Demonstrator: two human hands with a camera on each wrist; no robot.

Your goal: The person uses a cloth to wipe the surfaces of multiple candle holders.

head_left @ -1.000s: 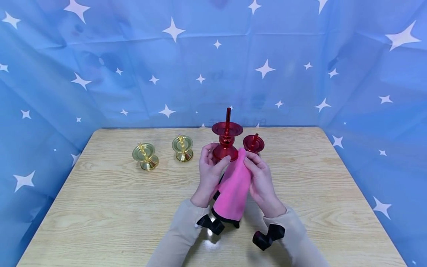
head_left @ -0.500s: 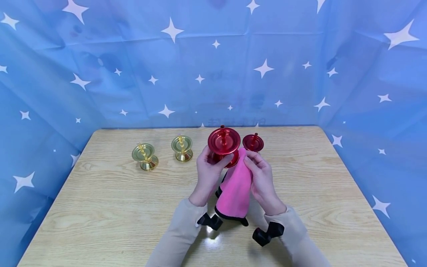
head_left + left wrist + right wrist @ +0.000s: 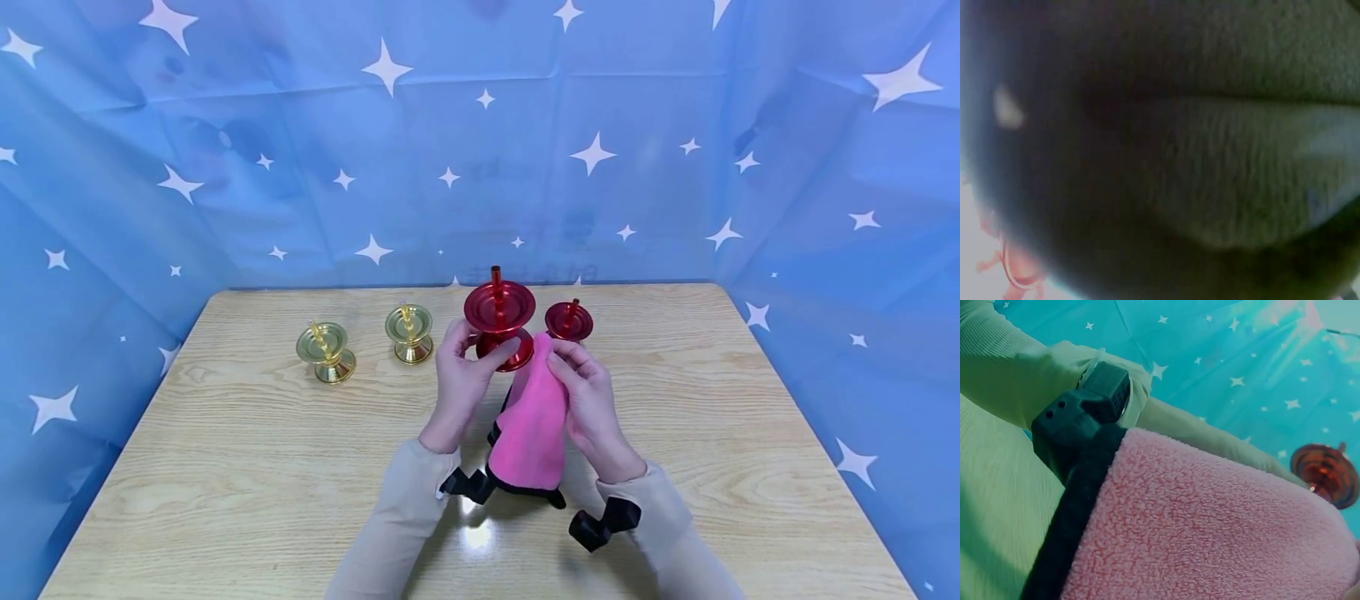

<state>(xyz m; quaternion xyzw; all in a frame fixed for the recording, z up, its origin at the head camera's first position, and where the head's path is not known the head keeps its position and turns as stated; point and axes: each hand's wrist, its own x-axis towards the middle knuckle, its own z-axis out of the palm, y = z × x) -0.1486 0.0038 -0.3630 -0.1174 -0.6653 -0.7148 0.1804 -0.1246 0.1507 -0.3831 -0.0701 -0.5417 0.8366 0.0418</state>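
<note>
In the head view my left hand grips a large red metal candle holder by its base, thumb across the front. The holder is raised and leans slightly, its dish and central tube facing up. My right hand pinches a pink cloth with black edging against the right side of the base, and the rest of the cloth hangs down between my wrists. The right wrist view is mostly filled by the fluffy cloth, with the reddish holder beyond it. Dark, blurred fabric covers most of the left wrist view.
A smaller red candle holder stands just behind my right hand. To the left, two small gold candle holders stand apart on the wooden table. A blue curtain with white stars surrounds the table's back and sides.
The large red holder first tipped towards me, then came partly upright again and shifted a little left with my left hand. The hanging cloth swung slightly right; my right hand stays about where it was.
</note>
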